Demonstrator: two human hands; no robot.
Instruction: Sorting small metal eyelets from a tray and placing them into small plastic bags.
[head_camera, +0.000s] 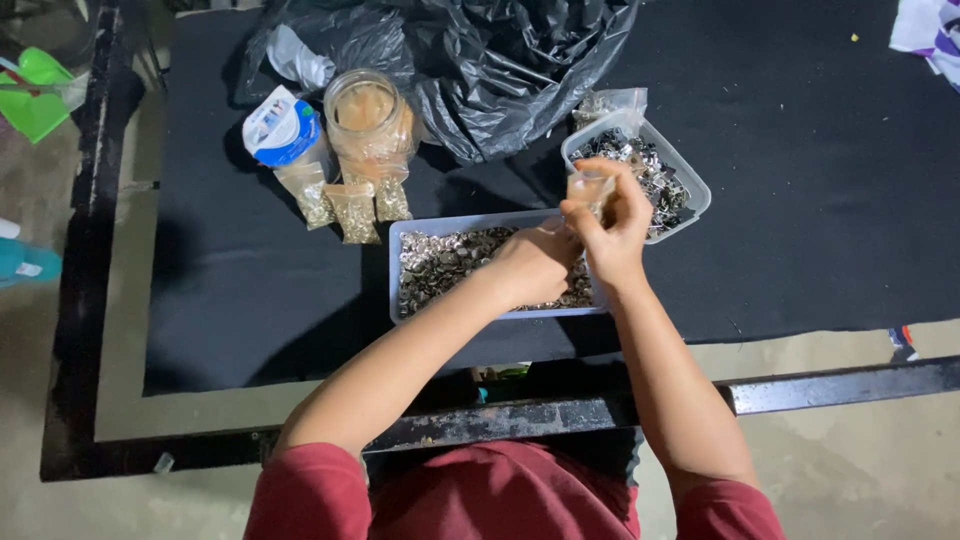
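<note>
Clear small bag (590, 190) pinched in my right hand (612, 235), above the tray (400, 275) of metal studs (440, 262). Left hand (535, 262) closed beside it, fingers hidden; contents unclear. Risk: bag tips, studs scatter across the black tabletop (250, 300).

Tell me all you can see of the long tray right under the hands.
The long tray is a shallow rectangular tub of pale, translucent plastic, lying flat on the black cloth with its long side toward the person. Small shiny metal pieces cover its floor. The left hand reaches down into it; the right hand hovers above its right end, pinching a small clear bag. A second tray sits at its upper right corner.
</note>
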